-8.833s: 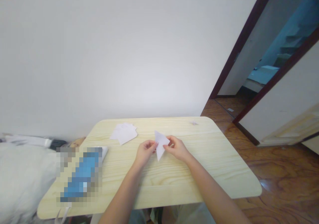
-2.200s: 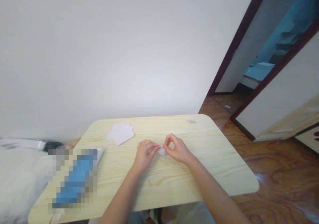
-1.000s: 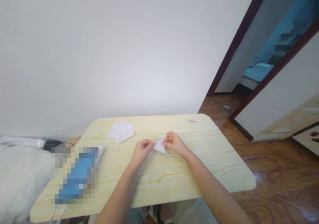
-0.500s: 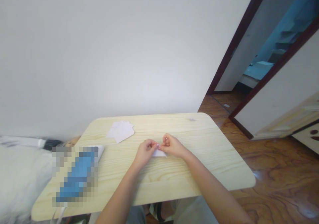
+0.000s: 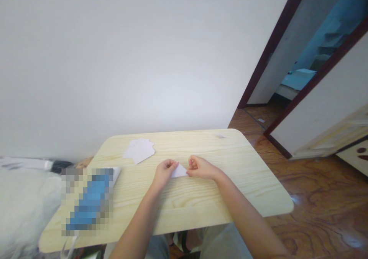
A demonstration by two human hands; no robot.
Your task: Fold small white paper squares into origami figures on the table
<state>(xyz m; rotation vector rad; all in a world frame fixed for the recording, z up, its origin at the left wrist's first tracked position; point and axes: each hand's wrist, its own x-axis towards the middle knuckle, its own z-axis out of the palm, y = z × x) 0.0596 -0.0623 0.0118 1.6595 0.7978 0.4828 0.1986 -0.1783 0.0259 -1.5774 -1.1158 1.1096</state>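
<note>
The hands have eased slightly apart since a moment ago, so the folded white paper triangle (image 5: 179, 171) now shows between them. The wooden floor (image 5: 316, 197) spreads to the right of the pale wooden tabletop (image 5: 230, 190). On the tabletop lie a pixelated blue packet (image 5: 92, 199) at the left, loose paper sheets (image 5: 139, 150) beyond the hands, and a tiny paper scrap (image 5: 220, 136) near the far edge. The left hand (image 5: 165, 172) and right hand (image 5: 200, 167) each pinch one end of the triangle.

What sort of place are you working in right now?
Probably a room in a home: a small wooden table, a glossy wood floor, and a doorway with stairs beyond.
</note>
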